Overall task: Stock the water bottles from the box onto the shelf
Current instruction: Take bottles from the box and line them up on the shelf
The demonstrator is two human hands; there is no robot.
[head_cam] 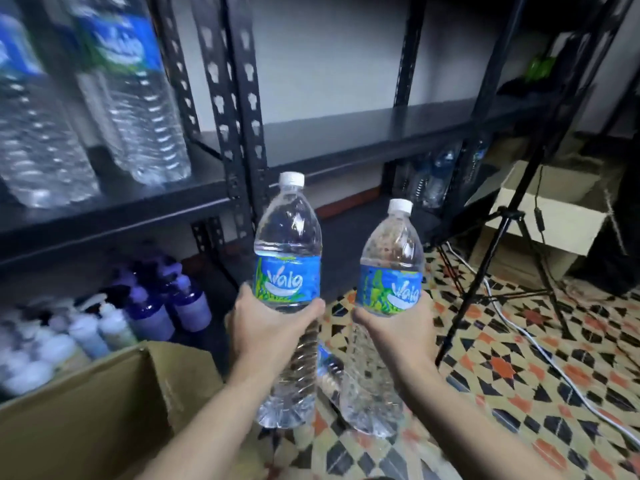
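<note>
My left hand grips a clear water bottle with a blue label and white cap, held upright above the floor. My right hand grips a second such bottle just to its right. The brown cardboard box stands open at lower left. The dark metal shelf runs ahead of both bottles; on its left part two large water bottles stand. Another bottle lies on the floor behind the held ones, mostly hidden.
Under the shelf at left stand several spray and purple bottles. A black tripod with a white cable stands on the patterned tile floor at right. A white box sits behind it. More bottles stand under the right shelf.
</note>
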